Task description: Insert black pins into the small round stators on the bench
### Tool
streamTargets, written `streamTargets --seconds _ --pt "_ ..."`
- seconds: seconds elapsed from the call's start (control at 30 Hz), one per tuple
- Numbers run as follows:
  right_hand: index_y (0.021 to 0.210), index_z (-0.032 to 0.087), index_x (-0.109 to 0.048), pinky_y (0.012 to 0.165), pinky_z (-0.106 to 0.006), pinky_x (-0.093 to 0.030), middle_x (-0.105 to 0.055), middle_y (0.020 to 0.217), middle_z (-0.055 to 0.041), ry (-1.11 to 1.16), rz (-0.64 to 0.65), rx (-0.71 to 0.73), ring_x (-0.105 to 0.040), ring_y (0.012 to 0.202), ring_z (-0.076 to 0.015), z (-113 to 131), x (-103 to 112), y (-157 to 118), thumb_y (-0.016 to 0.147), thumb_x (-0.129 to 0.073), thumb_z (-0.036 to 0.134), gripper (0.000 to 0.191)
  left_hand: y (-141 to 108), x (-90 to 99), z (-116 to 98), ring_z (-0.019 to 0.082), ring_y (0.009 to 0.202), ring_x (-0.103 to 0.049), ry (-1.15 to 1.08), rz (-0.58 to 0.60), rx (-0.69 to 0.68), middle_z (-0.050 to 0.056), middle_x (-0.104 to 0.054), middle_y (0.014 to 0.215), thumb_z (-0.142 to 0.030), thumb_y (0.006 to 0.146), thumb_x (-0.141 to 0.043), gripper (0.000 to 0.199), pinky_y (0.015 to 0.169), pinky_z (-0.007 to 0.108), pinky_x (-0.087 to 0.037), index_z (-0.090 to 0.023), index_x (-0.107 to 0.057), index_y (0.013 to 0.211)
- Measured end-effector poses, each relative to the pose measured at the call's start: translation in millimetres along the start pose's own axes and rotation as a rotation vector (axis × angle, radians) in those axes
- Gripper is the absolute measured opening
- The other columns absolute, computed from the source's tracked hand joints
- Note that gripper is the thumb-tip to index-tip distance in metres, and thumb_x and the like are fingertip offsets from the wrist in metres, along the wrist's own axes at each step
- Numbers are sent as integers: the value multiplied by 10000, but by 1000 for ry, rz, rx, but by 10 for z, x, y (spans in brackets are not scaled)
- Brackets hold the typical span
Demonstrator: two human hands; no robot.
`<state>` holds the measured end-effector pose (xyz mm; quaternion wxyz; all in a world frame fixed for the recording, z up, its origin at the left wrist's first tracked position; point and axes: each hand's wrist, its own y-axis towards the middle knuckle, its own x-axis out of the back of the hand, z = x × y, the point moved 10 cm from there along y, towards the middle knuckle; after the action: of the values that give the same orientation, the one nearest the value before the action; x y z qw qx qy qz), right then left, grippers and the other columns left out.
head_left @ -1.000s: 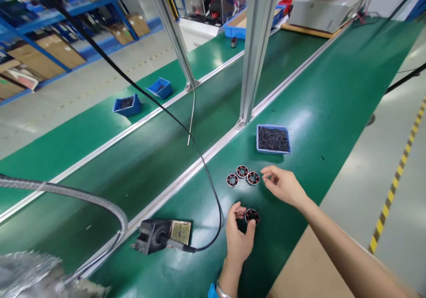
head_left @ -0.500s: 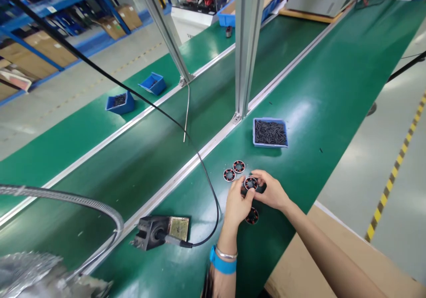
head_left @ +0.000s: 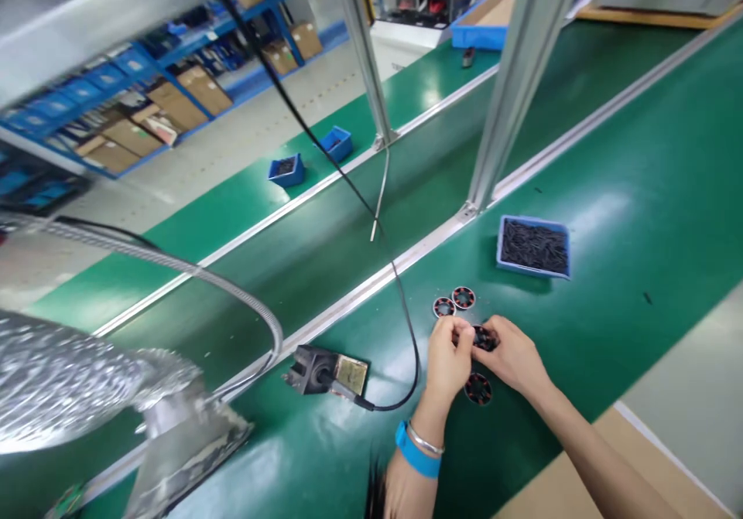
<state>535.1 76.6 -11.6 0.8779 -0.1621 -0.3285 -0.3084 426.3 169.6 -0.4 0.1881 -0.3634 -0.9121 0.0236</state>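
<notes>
My right hand grips a black ring with orange-red segments by its right side, thumb below and fingers behind. The ring is tilted. My left hand, a blue band and a silver bangle on its wrist, is closed in a pinch at the ring's left edge; whatever its fingertips hold is hidden. Two similar rings with pale rims, a left one and a right one, lie side by side just beyond my hands. Another ring lies on the green bench below them.
A blue bin of small black pieces stands behind my right hand. To the left are a soldering iron stand with its cable looping over the bench, and a foil duct. A metal post rises behind.
The view has turned left, so the bench things appear farther right. The held ring has tipped from facing me to a flatter slant, and my left fingers have drawn into a tighter pinch.
</notes>
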Motion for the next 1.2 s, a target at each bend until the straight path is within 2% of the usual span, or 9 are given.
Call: streamTargets --seconds 0.17,0.27,0.37,0.53,0.67,0.8,0.93,1.1,1.2 --pt "883 257 -690 594 -363 -491 -588 720 -24 135 165 39 -564 575 -186 27 -96 54 818 -563 500 282 -121 -60 167 198 1146 -588 -259 113 25 92 -612 1230 -192 782 -691 451 1036 386 -462 -197 -550 1210" --pt "717 241 -671 598 -348 -470 -619 674 -29 101 203 -8 -597 607 -200 37 -95 93 846 -530 455 287 -111 -101 266 233 1185 -581 -169 179 100 119 -574 1309 -136 668 -775 632 1071 432 -450 -187 -527 1248" --pt "642 218 -610 610 -319 -440 -648 670 -26 10 245 -54 -605 632 -193 88 -53 147 859 -529 388 288 -52 -98 280 248 1123 -616 -18 188 160 102 -626 1244 -84 639 -774 634 1041 465 -461 -206 -540 1216" --pt "700 195 -625 691 -315 -417 -674 770 -48 -189 339 98 -606 736 -195 292 79 254 866 -528 266 206 -26 -116 236 231 1123 -628 -86 207 209 71 -669 1226 -17 667 -703 629 1059 477 -426 -246 -499 1215" --pt "752 189 -659 645 -287 -429 -628 720 -20 44 293 90 -563 651 -151 264 148 281 877 -556 351 229 -37 -146 242 217 1237 -570 -160 238 202 82 -629 1309 -15 708 -670 612 1131 465 -355 -225 -484 1252" --pt "904 234 -748 639 -274 -444 -604 744 -11 149 288 138 -560 660 -135 302 -4 261 833 -630 315 160 -16 -165 263 224 1210 -588 -93 263 206 81 -657 1263 -47 697 -699 661 1105 440 -387 -197 -478 1302" --pt "781 207 -733 618 -277 -469 -604 736 -20 235 229 163 -582 616 -121 346 -6 240 840 -585 237 163 -11 -149 232 202 1191 -597 -45 254 225 64 -671 1241 -65 695 -710 632 1078 386 -414 -184 -497 1278" --pt "702 186 -643 427 -253 -433 -586 732 -3 526 41 72 -521 428 -83 242 513 360 820 -643 384 231 -26 -145 249 184 1152 -615 -49 247 274 60 -652 1274 -84 698 -721 636 1055 358 -435 -184 -501 1286" --pt "740 195 -650 537 -280 -503 -617 736 -14 359 -220 78 -564 520 -115 136 1057 708 829 -645 390 215 -9 -114 196 189 1122 -616 28 240 230 53 -667 1236 -109 693 -736 620 1031 366 -447 -200 -546 1276"
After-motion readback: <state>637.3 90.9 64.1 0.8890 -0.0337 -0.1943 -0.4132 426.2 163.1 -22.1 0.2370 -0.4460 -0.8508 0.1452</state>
